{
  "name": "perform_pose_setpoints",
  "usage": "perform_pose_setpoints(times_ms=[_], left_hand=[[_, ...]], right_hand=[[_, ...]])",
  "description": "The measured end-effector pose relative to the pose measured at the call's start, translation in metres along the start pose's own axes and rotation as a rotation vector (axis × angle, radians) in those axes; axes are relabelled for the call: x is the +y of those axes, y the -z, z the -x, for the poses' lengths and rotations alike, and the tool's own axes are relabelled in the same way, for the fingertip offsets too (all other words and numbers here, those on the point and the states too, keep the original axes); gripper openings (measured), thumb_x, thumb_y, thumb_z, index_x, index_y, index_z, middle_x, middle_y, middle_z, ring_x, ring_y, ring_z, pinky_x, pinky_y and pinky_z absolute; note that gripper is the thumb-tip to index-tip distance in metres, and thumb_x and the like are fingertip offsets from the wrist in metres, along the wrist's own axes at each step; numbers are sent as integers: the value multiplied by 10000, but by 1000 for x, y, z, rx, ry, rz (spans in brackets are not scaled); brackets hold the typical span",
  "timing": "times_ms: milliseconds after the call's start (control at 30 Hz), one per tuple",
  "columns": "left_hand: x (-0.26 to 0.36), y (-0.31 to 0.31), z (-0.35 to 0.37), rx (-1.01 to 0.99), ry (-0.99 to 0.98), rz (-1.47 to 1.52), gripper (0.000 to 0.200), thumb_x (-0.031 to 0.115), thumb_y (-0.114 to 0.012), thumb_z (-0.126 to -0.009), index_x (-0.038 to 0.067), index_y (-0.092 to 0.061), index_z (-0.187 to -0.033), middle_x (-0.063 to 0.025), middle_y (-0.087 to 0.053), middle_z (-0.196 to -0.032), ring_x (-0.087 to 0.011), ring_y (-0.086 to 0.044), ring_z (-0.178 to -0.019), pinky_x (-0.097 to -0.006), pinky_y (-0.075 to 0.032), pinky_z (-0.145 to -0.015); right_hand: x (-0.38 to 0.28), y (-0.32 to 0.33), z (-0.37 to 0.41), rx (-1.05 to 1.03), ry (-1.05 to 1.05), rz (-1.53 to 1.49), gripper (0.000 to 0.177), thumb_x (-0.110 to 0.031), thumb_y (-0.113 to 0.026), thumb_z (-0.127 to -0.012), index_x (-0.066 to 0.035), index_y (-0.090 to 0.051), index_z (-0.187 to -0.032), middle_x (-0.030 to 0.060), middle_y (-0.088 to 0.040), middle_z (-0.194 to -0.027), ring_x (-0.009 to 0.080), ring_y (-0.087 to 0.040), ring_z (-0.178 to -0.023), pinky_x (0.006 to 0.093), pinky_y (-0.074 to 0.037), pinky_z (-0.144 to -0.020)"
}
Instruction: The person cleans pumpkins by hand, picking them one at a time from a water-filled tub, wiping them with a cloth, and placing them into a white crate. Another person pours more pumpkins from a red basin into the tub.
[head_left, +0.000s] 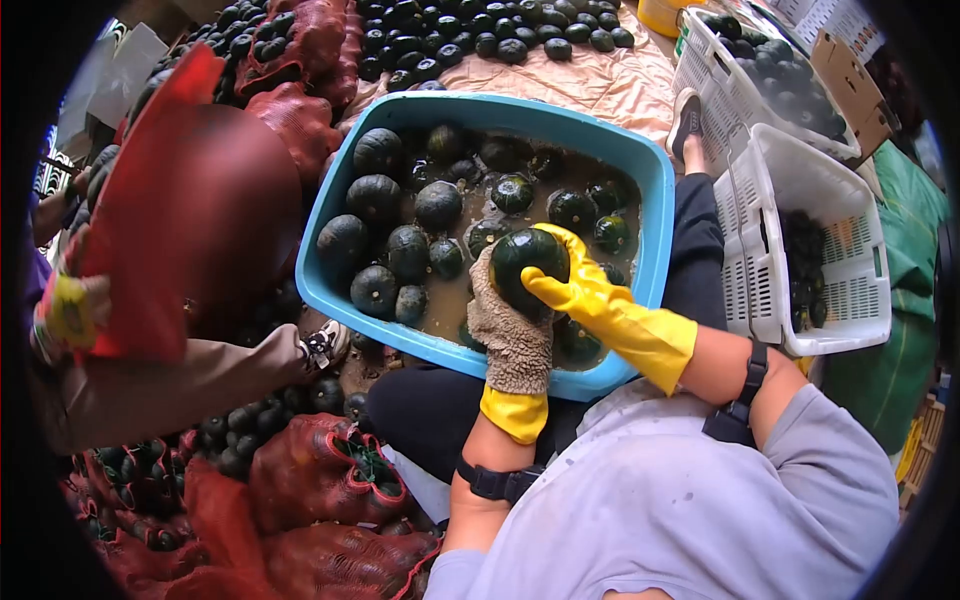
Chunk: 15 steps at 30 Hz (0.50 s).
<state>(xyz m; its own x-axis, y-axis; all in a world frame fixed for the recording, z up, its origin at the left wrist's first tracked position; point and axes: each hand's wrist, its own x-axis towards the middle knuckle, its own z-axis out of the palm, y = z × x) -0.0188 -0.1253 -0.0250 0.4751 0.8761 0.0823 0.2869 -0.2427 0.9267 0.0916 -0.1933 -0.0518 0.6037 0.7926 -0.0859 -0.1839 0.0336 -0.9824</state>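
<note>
Yellow rubber covers both hands in the head view, and the left hand [512,325] wears a shaggy brown mitt over its glove. Between them, above the near side of the blue tub [520,108], sits a dark green squash [525,262], round and squat, with no clear long axis. The left hand presses its mitted palm against the squash's lower left, fingers curled around it. The right hand [572,280] wraps the right side, fingers closed over the top. Both touch it, so neither is nearer. More squashes [405,215] lie in the tub's muddy water [455,305] just beyond. White baskets [850,260] stand to the right, and another person's red mesh sack [190,210] is on the left.
</note>
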Motion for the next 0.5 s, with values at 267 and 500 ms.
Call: perform_pose_setpoints(times_ms=[267, 500], left_hand=[[-17, 15, -20, -255, -404, 370, 639, 155, -812, -917, -14, -528, -1463, -165, -659, -1391, -293, -660, -1283, -387, -499, -1154], [7, -20, -10, -82, -65, -208, 707, 252, -851, -904, 99, -508, -1503, -139, -734, -1230, -269, -737, -1103, -381, -596, -971]], right_hand=[[-42, 30, 6, -397, 522, 528, 984, -196, -954, -781, -89, -415, -1597, 189, -566, -1478, 343, -566, -1369, 452, -443, -1171], [5, 19, -4, 245, 366, 741, 855, -403, -843, -904, -51, -461, -1583, 249, -511, -1529, 424, -480, -1438, 485, -355, -1238]])
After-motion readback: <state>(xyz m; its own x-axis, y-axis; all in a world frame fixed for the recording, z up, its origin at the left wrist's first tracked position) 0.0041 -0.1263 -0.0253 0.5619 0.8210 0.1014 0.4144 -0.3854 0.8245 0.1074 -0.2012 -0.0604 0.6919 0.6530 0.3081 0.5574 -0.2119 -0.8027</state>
